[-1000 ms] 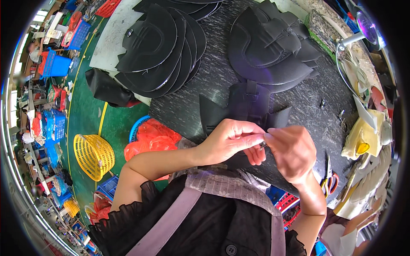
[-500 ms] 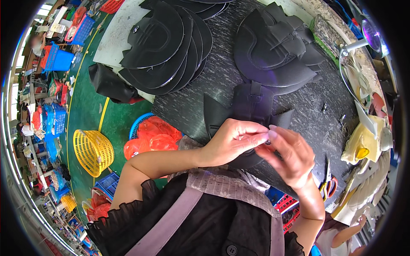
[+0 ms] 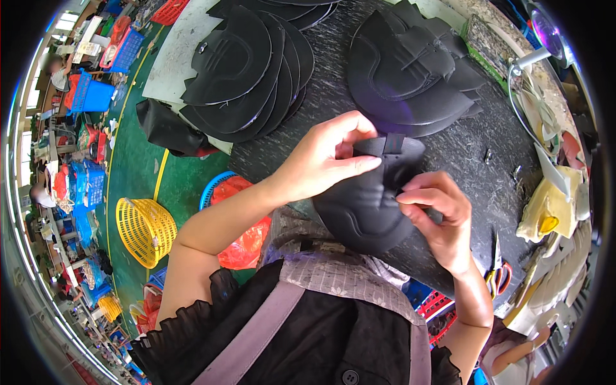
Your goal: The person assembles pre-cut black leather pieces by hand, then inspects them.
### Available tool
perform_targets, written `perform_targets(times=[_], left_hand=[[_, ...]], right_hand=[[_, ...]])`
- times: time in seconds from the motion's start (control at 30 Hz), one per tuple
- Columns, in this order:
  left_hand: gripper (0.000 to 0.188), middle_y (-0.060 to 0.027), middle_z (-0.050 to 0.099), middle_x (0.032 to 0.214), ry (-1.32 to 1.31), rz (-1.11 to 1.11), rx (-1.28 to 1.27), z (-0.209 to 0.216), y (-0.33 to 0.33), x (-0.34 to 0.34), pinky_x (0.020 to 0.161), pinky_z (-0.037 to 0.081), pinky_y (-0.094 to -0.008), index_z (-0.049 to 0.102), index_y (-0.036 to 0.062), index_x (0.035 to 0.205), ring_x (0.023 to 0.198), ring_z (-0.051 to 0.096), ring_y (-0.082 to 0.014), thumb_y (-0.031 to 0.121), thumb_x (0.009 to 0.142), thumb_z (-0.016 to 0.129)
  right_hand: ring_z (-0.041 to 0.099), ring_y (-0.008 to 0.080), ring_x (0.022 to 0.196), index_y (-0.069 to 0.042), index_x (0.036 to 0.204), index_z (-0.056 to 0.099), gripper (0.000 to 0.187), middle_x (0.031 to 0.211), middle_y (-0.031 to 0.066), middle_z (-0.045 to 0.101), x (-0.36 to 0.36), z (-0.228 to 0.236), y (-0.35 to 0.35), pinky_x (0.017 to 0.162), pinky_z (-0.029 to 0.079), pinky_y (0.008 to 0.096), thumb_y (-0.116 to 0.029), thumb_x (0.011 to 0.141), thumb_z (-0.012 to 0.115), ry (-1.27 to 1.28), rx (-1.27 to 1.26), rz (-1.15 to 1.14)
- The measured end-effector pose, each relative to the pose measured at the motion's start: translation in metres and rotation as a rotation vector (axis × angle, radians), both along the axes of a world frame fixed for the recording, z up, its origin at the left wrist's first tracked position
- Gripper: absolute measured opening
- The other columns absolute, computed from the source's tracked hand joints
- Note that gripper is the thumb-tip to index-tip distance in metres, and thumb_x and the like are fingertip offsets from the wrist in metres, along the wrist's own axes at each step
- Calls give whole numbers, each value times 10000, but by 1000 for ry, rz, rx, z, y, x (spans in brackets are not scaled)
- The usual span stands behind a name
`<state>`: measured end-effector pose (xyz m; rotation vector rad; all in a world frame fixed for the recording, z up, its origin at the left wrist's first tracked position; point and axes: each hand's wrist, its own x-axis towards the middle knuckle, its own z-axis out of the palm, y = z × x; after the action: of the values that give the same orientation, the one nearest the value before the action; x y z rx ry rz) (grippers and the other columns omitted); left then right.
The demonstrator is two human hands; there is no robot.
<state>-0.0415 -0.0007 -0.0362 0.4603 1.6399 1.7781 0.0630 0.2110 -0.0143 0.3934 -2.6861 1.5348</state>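
Note:
A black shoe upper [image 3: 362,215] with stitched seams and raised curved lines is lifted in front of me, over the near edge of the dark table. My left hand [image 3: 321,157] grips its far edge, thumb on the near face beside a short strap loop [image 3: 393,144]. At the right side of the upper, my right hand [image 3: 439,208] has thumb and forefinger pinched together against the surface, near small holes. Whatever lies between those fingertips is too small or hidden to name.
Stacked black uppers lie at the far left [image 3: 237,61] and far right [image 3: 391,80]. Small metal bits [image 3: 487,155] and scissors [image 3: 498,276] are on the table's right. A yellow basket [image 3: 144,234] and red plastic bags [image 3: 247,240] stand left, by the green floor.
The upper has been raised and tilted up off the table. My left hand has moved from the fingertips of my right hand to the upper's far edge; the right now pinches against its side.

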Motion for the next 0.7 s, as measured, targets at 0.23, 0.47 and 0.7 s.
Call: perform_targets(times=[0.23,0.47,0.7], left_hand=[[204,-59,655,972,-61,99,70,14,3,22,731,481,-215,635,-40,1069,843,594,-68,-22,866,627],[172,-43,650,932,-2,127,131,14,9,28,670,458,-198,647,-53,1036,814,577,-51,-32,867,620],[157,-32,652,894,-69,149,149,15,8,29,667,457,-192,655,-32,1010,790,582,-44,-37,854,636]], right_hand=[[664,117,793,3,899,659,160,853,67,681,1,10,-15,724,530,234,69,765,715,-185,-513,-192],[659,102,764,-11,888,639,180,819,50,691,-2,8,-18,701,513,223,62,753,733,-136,-493,-215],[649,118,803,-7,902,605,232,850,71,672,0,3,-14,742,517,245,77,735,741,-88,-545,-243]])
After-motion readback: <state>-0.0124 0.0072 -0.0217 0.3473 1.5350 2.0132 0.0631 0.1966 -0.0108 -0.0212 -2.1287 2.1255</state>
